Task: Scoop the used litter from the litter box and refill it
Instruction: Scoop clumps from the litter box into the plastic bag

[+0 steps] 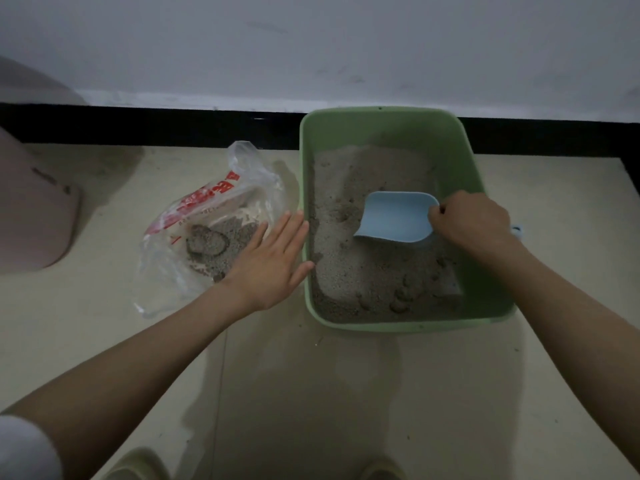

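Blue scoop (394, 218) in right hand (471, 225), over litter (349, 271)

The litter box (388, 133) is sitting on the floor (311, 393) against the wall (311, 46), and litter (360, 271) is lying inside it. The scoop (394, 216) is resting in the litter toward the box's right side, with the right hand (467, 223) gripping its rear end. The plastic bag (207, 230) is lying just left of the box, holding some litter. The left hand (273, 258) is lying between bag and box, overlapping the bag's right edge.
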{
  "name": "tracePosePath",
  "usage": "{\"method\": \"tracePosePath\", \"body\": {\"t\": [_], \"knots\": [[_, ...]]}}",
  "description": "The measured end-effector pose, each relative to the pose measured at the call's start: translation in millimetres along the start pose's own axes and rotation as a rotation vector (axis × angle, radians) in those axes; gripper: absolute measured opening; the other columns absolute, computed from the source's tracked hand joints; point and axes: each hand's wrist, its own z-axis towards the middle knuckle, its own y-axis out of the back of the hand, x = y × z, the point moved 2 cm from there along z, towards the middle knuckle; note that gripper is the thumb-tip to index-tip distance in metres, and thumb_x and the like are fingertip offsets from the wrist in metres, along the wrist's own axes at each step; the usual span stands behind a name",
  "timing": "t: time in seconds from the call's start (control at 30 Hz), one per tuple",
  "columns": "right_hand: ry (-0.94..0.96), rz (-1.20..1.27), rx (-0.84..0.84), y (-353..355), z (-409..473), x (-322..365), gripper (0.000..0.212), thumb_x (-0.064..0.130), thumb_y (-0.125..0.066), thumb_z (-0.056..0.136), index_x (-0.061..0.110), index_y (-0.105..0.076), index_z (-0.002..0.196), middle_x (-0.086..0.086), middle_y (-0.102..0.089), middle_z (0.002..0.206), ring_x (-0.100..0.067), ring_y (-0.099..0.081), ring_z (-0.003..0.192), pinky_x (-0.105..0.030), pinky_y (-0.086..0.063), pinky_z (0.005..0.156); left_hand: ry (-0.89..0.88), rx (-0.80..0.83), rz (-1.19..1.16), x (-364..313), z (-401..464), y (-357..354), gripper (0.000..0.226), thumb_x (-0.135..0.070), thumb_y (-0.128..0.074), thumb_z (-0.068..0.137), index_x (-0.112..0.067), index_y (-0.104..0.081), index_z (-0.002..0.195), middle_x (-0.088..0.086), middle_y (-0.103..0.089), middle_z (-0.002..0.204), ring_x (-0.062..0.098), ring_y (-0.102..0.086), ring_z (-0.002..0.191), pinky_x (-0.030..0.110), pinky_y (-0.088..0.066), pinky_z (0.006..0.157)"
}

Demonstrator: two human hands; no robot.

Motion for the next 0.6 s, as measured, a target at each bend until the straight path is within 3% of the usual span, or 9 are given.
{"method": "tracePosePath", "body": {"t": [0.1, 0.17, 0.27, 0.37, 0.43, 0.6], "knots": [[0.055, -0.102, 0.044, 5.8, 10.7, 22.7, 0.031, 0.023, -0.041, 0.095, 0.007, -0.045, 0.069, -0.007, -0.044, 0.066, -0.026, -0.048, 0.069, -0.031, -0.037, 0.066, 0.022, 0.037, -0.04, -3.2, -0.6, -1.8, 0.075, -0.057, 0.009, 0.085, -0.013, 0.015, 0.146, 0.002, 0.024, 0.152, 0.012, 0.026, 0.136, 0.04, 0.005, 0.117], [0.09, -0.189, 0.066, 9.7, 17.8, 39.0, 0.024, 0.023, -0.043, 0.095, 0.007, -0.048, 0.077, -0.008, -0.048, 0.074, -0.026, -0.049, 0.074, -0.031, -0.037, 0.068, 0.023, 0.03, -0.062, -3.5, -1.0, -3.5, 0.08, -0.057, 0.014, 0.079, -0.013, 0.015, 0.145, 0.0, 0.027, 0.15, 0.013, 0.026, 0.136, 0.041, 0.003, 0.118], [0.11, -0.252, 0.082, 9.0, 27.3, 56.4, 0.02, 0.023, -0.046, 0.093, 0.008, -0.051, 0.082, -0.005, -0.043, 0.066, -0.024, -0.05, 0.073, -0.03, -0.037, 0.068, 0.035, 0.024, -0.072, -4.1, -0.5, -4.8, 0.072, -0.055, 0.004, 0.088, -0.013, 0.015, 0.145, 0.001, 0.025, 0.151, 0.013, 0.025, 0.137, 0.042, 0.002, 0.118], [0.111, -0.193, 0.084, -1.8, 32.5, 60.8, 0.019, 0.024, -0.047, 0.092, 0.009, -0.049, 0.081, -0.006, -0.046, 0.069, -0.024, -0.049, 0.074, -0.03, -0.036, 0.069, 0.049, 0.043, -0.098, -6.4, 0.0, -3.6, 0.065, -0.046, -0.013, 0.097, -0.013, 0.016, 0.145, 0.002, 0.024, 0.153, 0.013, 0.024, 0.138, 0.041, 0.003, 0.118], [0.093, -0.114, 0.105, -14.5, 35.7, 55.9, 0.023, 0.026, -0.045, 0.094, 0.008, -0.049, 0.08, -0.008, -0.051, 0.078, -0.025, -0.05, 0.076, -0.031, -0.038, 0.072, 0.045, 0.027, -0.094, -6.4, 0.2, -3.3, 0.067, -0.05, -0.006, 0.094, -0.013, 0.015, 0.145, 0.001, 0.025, 0.152, 0.012, 0.024, 0.138, 0.04, 0.004, 0.118], [0.028, 0.142, 0.152, -50.4, 34.2, 33.6, 0.035, 0.03, -0.039, 0.098, 0.009, -0.05, 0.073, -0.011, -0.051, 0.075, -0.026, -0.05, 0.074, -0.034, -0.04, 0.073, 0.048, 0.028, -0.093, -4.9, 0.1, -5.4, 0.072, -0.054, 0.006, 0.086, -0.014, 0.017, 0.145, -0.003, 0.03, 0.146, 0.012, 0.026, 0.135, 0.04, 0.003, 0.118]]}}
